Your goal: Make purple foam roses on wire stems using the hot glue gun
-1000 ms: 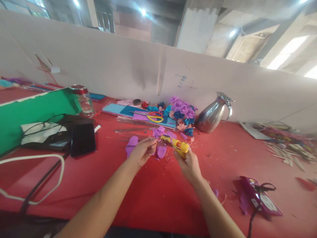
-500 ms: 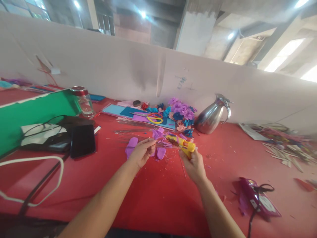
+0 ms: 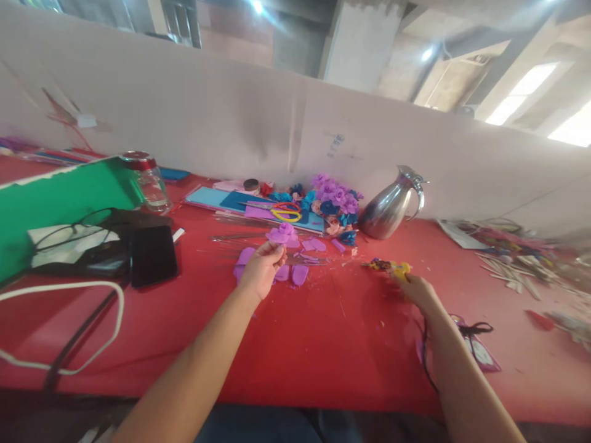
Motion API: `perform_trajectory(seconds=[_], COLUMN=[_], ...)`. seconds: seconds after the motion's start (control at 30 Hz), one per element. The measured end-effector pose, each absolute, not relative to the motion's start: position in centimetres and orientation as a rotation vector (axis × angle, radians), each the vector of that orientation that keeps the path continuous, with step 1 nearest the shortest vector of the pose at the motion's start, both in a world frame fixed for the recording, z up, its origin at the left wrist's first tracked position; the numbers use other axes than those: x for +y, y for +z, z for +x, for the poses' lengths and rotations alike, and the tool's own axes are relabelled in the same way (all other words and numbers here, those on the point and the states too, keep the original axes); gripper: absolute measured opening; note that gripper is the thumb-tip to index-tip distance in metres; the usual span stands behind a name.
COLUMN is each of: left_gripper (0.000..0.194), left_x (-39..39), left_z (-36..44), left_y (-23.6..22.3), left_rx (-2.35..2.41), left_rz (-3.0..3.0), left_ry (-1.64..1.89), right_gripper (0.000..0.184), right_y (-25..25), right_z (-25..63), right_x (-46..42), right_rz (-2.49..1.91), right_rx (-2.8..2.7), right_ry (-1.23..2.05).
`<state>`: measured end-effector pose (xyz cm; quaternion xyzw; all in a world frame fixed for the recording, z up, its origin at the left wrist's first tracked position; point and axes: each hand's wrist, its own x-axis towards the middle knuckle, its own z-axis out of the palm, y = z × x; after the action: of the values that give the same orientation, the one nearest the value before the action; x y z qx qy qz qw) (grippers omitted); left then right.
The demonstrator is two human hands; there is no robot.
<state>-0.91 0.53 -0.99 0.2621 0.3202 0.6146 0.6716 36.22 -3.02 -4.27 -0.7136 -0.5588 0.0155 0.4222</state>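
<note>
My left hand (image 3: 261, 269) is closed on the stem of a purple paper flower (image 3: 281, 234), holding it up over loose purple petals (image 3: 295, 274) on the red table (image 3: 305, 344). My right hand (image 3: 418, 289) has swung out to the right and grips a yellow glue gun (image 3: 392, 267), nozzle pointing left, low over the table. A black cord runs back along my right forearm.
Scissors (image 3: 284, 213) lie on blue foam sheets (image 3: 240, 202) at the back, beside a heap of finished paper flowers (image 3: 335, 203) and a steel jug (image 3: 390, 204). A phone (image 3: 152, 255), glasses and a glass jar (image 3: 144, 179) are at left. Sticks (image 3: 512, 271) litter the right.
My right hand carried the glue gun away from the flower, to the right and down toward the table. My left hand raised the flower slightly. The view shifted a little.
</note>
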Motion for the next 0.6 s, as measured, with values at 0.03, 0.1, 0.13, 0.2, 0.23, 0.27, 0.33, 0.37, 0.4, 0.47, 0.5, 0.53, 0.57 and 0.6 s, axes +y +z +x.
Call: perform_trajectory(seconds=[0.03,0.1,0.13,0.2,0.23,0.27,0.33,0.37,0.4,0.47,0.5,0.53,0.57,0.6], left_gripper=[0.014,0.014,0.015,0.017,0.018,0.019,0.019,0.019,0.018,0.017,0.016,0.016,0.016,0.015], left_x=[0.6,0.7,0.8,0.9,0.9,1.0,1.1,1.2,1.2,1.2,1.2,1.1,1.1,1.0], left_z=[-0.9,-0.9,-0.9,-0.9,-1.0,-1.0,-1.1,-1.1,-1.2,-1.2,-1.2,-1.1,-1.1,-1.0], left_y=[-1.1,-1.3,-1.4,-1.6,-1.6,-1.7,-1.7,-1.7,-1.7,-1.8,-1.8,-1.8,-1.8,-1.9], left_rx=[0.723,0.734,0.745,0.771,0.785,0.795,0.805,0.805,0.804,0.797,0.792,0.786,0.783,0.781], left_rz=[0.601,0.627,0.634,0.642,0.651,0.662,0.687,0.693,0.691,0.67,0.661,0.656,0.658,0.663], left_ry=[1.397,1.411,1.414,1.412,1.408,1.407,1.409,1.411,1.413,1.41,1.402,1.391,1.379,1.367], right_gripper=[0.035,0.025,0.018,0.015,0.015,0.015,0.015,0.017,0.017,0.018,0.019,0.019,0.02,0.019], right_y=[-3.6,-2.1,-1.4,-0.3,-0.1,0.0,-0.4,-0.7,-1.1,-1.9,-2.2,-2.5,-2.7,-2.8], right_z=[35.8,33.3,31.3,26.4,23.9,21.5,17.7,16.4,15.6,14.9,15.0,15.1,15.3,15.5], right_x=[-3.2,-3.6,-3.6,-3.5,-3.4,-3.2,-2.7,-2.5,-2.4,-2.2,-2.1,-2.1,-2.0,-2.0], right_rz=[-1.832,-1.926,-1.936,-1.825,-1.751,-1.683,-1.629,-1.658,-1.695,-1.753,-1.762,-1.759,-1.754,-1.755], right_rx=[-1.394,-1.457,-1.569,-1.836,-1.944,-2.048,-2.193,-2.229,-2.26,-2.279,-2.273,-2.261,-2.244,-2.225], right_ry=[0.002,-0.145,-0.199,-0.099,-0.02,0.065,0.181,0.187,0.188,0.189,0.195,0.208,0.227,0.252])
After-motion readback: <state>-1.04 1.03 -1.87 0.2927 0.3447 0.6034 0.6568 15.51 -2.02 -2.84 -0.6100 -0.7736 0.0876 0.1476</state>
